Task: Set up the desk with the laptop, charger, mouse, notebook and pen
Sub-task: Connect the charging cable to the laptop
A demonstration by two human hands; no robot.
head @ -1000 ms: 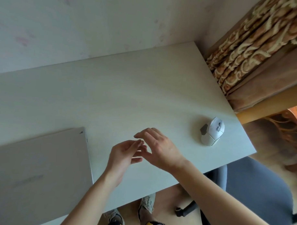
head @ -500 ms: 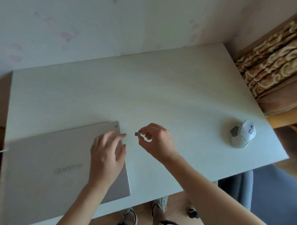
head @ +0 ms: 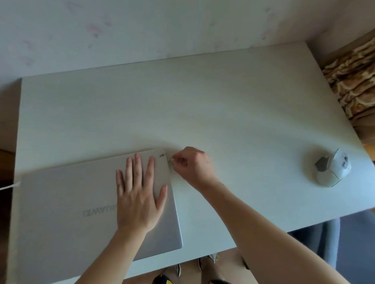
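A closed silver laptop (head: 69,203) lies on the left front of the white desk (head: 205,104). My left hand (head: 140,193) rests flat on its lid, fingers spread. My right hand (head: 192,165) pinches a small USB dongle (head: 170,159) at the laptop's right edge, near the far corner. A white cable (head: 4,188) reaches the laptop's left side. A white and grey mouse (head: 332,168) sits on the desk at the right. No notebook or pen is in view.
A wall runs behind the desk. A patterned curtain (head: 359,71) hangs at the right. A grey chair (head: 353,243) stands at the front right below the desk edge. My legs and shoes show under the front edge.
My left hand has moved onto the laptop lid and flattened. My right hand has carried the small dongle left to the laptop's right edge. The view has shifted left.
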